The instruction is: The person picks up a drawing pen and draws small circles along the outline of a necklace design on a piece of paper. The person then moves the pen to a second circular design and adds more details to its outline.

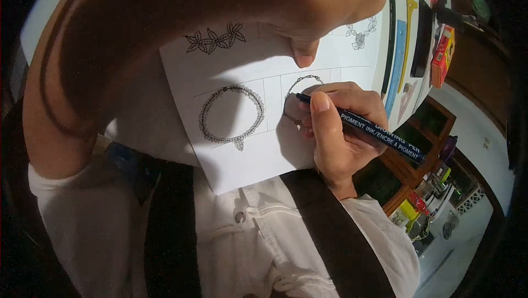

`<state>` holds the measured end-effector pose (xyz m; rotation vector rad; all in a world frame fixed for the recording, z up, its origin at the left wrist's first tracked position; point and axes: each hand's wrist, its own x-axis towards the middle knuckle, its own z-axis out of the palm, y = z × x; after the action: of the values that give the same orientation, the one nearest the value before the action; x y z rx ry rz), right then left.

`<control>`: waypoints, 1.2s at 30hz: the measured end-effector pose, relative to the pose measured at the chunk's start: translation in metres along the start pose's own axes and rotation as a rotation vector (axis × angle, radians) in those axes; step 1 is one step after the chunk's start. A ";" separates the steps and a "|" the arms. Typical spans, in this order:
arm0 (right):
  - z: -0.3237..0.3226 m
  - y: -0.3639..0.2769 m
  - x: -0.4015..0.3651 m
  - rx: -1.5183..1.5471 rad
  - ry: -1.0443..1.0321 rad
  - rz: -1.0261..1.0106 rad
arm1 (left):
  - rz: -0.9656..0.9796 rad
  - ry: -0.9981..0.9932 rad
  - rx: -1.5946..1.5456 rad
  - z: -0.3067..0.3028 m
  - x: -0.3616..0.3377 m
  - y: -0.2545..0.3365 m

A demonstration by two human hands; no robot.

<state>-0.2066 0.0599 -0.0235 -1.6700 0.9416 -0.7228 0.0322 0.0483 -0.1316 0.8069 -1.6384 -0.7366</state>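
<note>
My right hand [349, 138] is closed around a dark blue drawing pen [379, 136] printed with white letters. The pen's tip end points left, over a bracelet drawing [290, 115] that my fingers partly cover. Across the top reaches my left arm, and my left hand [335, 4] rests on the white paper [247, 169] with its thumb stretched down; its other fingers are mostly hidden. To the left on the sheet is a larger beaded bracelet drawing [206, 122] with a leaf pendant. Above it runs a row of leafy flowers [212, 41]. A necklace-like drawing [358, 41] lies near the right edge.
Right of the paper lie a black strip [389, 45], a blue ruler [397, 61], a yellow ruler [409, 34], a black case [422, 39] and a red-and-yellow box [443, 56]. A wooden cabinet [426, 155] stands beyond the table edge.
</note>
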 end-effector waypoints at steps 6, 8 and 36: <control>0.001 0.000 0.000 -0.008 -0.003 -0.006 | -0.202 -0.132 0.205 -0.013 0.014 0.019; 0.001 0.000 0.001 -0.035 -0.029 -0.025 | -0.271 -0.155 0.172 -0.015 0.014 0.019; 0.003 -0.001 0.001 -0.074 0.008 -0.047 | -0.193 -0.121 -0.025 -0.013 0.003 0.009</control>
<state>-0.2029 0.0609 -0.0231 -1.7606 0.9472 -0.7340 0.0435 0.0500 -0.1202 0.9263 -1.6701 -0.9558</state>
